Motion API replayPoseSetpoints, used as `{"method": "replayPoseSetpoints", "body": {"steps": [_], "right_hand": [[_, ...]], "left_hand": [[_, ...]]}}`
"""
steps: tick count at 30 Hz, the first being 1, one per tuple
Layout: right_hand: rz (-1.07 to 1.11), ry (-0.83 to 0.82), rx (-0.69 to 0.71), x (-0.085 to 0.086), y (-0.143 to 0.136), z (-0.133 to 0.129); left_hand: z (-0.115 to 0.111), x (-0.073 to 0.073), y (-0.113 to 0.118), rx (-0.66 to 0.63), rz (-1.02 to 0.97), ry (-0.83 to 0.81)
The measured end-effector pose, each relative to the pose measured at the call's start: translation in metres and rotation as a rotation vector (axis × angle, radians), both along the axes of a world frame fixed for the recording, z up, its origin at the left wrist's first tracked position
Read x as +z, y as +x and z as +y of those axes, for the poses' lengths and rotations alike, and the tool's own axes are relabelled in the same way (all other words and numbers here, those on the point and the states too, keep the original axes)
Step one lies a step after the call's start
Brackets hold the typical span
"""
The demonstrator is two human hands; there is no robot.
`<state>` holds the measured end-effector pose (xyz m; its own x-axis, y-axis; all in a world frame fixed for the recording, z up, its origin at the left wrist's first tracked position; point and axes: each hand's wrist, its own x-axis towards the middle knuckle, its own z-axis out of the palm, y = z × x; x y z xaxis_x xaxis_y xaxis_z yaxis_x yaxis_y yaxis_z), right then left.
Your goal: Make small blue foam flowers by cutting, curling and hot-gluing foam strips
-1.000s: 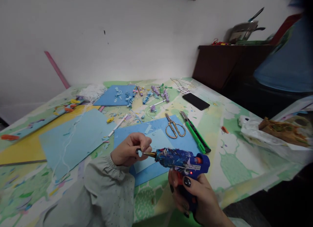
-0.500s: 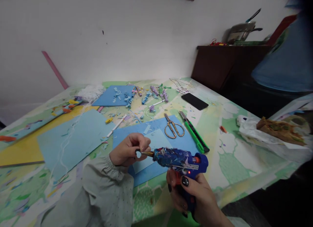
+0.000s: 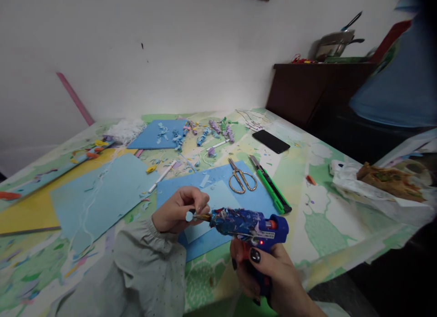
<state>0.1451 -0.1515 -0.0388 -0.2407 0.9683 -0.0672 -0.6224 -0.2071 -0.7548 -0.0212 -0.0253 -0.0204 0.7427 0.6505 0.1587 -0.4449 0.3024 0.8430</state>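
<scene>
My right hand (image 3: 269,271) is wrapped round the handle of a blue glue gun (image 3: 239,223), whose small red light is on. The gun's nozzle points left and meets the fingertips of my left hand (image 3: 180,210). Pinched in those fingers is a small light blue paper piece (image 3: 190,216), at the tip of the nozzle. Beneath both hands lie a blue sheet (image 3: 201,248) and a smaller pale blue sheet (image 3: 221,196). Gold-handled scissors (image 3: 241,176) rest on the blue sheet, and a green cutter knife (image 3: 271,185) lies by its right edge.
A black phone (image 3: 271,141) lies farther back. Rolled paper pieces (image 3: 204,137) and scraps are scattered near the wall. At left are a light blue sheet (image 3: 116,185) and a yellow sheet (image 3: 30,212). Wrapped food (image 3: 389,180) sits at the right edge.
The glue gun and my right hand have shifted slightly left. The small light blue piece has moved a little left and shows more of its face. The camera view has shifted slightly.
</scene>
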Motion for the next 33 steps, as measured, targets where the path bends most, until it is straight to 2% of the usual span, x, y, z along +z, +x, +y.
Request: {"method": "replayPoseSetpoints", "body": {"steps": [8, 23, 33], "right_hand": [[-0.058, 0.041, 0.030, -0.0052, 0.0007, -0.0006], [0.029, 0.034, -0.051, 0.0012, 0.0015, -0.0010], [-0.035, 0.026, -0.014, 0.0045, 0.0004, -0.0015]], "left_hand": [[0.0019, -0.0019, -0.0005, -0.019, -0.017, -0.015], [0.0016, -0.0038, -0.0027, -0.007, -0.046, -0.028], [0.0009, -0.0022, -0.0011, -0.030, -0.052, -0.022]]}}
